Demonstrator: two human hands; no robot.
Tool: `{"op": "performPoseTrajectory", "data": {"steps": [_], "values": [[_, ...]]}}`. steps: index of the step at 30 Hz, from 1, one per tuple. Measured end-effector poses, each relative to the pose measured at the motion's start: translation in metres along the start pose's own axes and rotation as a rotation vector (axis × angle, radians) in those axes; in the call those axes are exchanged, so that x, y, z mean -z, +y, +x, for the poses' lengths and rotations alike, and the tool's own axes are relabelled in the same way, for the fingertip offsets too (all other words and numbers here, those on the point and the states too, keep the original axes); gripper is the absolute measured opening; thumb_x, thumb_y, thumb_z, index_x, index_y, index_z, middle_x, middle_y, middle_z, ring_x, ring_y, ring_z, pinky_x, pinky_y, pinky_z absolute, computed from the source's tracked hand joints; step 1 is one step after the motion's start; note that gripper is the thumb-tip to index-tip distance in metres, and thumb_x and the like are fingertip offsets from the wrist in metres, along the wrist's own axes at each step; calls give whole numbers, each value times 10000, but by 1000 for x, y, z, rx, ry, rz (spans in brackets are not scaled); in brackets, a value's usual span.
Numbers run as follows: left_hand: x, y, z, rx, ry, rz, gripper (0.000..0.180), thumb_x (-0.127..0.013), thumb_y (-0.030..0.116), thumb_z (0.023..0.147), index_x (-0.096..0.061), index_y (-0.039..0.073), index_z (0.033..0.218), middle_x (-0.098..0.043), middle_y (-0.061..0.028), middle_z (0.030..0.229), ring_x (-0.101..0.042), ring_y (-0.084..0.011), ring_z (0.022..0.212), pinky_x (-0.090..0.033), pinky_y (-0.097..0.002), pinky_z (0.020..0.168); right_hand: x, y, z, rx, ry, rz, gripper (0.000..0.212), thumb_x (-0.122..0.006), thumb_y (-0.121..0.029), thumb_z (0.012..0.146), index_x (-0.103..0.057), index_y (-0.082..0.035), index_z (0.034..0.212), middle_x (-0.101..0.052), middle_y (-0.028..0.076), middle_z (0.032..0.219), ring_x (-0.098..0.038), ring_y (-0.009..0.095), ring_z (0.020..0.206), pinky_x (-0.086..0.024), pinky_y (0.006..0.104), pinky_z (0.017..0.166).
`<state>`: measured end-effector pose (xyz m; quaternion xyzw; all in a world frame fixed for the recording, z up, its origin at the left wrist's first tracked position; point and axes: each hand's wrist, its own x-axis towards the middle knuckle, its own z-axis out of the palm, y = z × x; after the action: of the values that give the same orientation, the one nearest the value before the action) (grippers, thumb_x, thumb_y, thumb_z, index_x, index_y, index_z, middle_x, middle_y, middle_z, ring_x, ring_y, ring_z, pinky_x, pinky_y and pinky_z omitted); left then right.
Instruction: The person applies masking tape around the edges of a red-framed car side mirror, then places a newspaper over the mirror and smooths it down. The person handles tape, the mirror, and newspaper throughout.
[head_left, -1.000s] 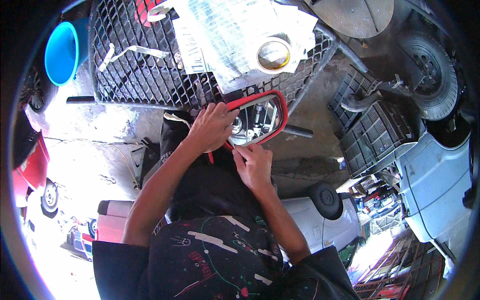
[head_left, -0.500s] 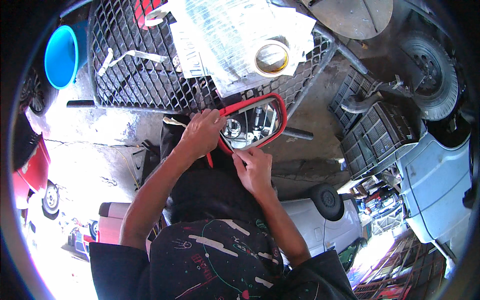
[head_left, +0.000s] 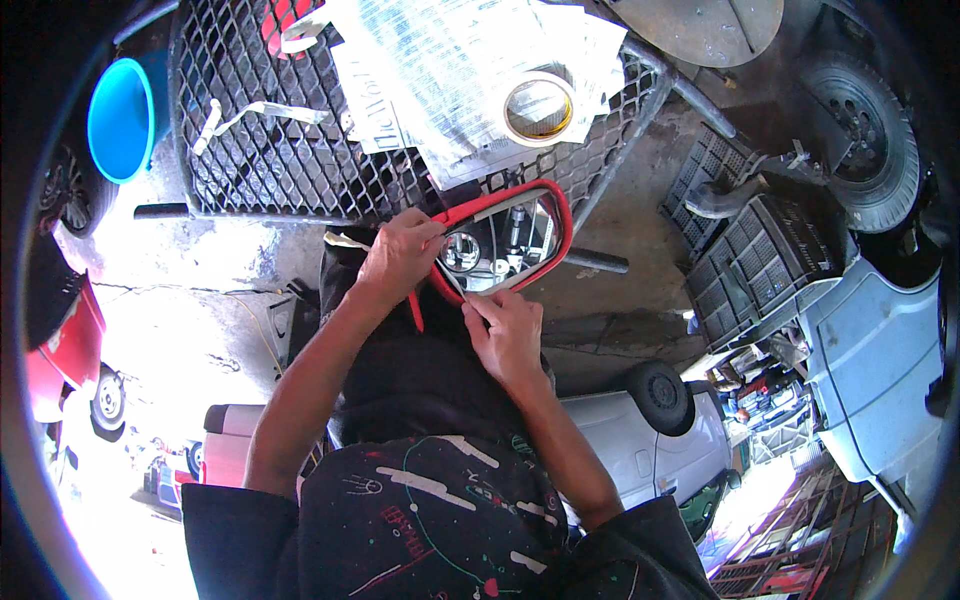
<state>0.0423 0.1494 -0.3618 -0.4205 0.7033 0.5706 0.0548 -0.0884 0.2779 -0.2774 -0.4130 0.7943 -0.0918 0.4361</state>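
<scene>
A car side mirror (head_left: 562, 232) with a red housing lies over my lap, at the near edge of a metal mesh table. A pale strip of masking tape (head_left: 492, 208) runs along the inside of its red rim. Silvery and dark shapes show within the rim; whether they are reflections or inner parts I cannot tell. My left hand (head_left: 398, 262) is closed around the mirror's left end. At the lower rim, my right hand (head_left: 508, 335) has thumb and forefinger pinched at the edge of the pale tape. Its fingertips partly hide what they grip.
On the mesh table (head_left: 270, 165) lie newspaper sheets (head_left: 430, 75), a tape roll (head_left: 545, 136) and crumpled tape strips (head_left: 285, 112). A blue bucket (head_left: 120, 120) stands at the left. Black crates (head_left: 755, 265) and a wheel (head_left: 865, 140) are at the right, with parked vehicles around.
The mirror and both hands have shifted very slightly in view, along with the surroundings. Both hands keep their places on the mirror.
</scene>
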Motion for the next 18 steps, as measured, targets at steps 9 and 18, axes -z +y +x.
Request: {"op": "performPoseTrajectory", "data": {"steps": [9,18], "values": [[-22,5,1,-28,101,202,68,-621,71,768,-574,24,752,-546,-149,789,-587,-336,786,-501,-431,668,0,0,1,9,-2,-13,145,-696,-152,777,-690,-145,922,-573,31,768,-577,225,753,-357,407,697],[-16,13,0,58,60,186,64,-621,59,749,-577,14,753,-549,-156,801,-592,-337,825,-505,-430,701,3,-1,2,0,-17,-12,139,-697,-155,777,-694,-145,915,-572,31,758,-579,222,753,-355,406,688]]}}
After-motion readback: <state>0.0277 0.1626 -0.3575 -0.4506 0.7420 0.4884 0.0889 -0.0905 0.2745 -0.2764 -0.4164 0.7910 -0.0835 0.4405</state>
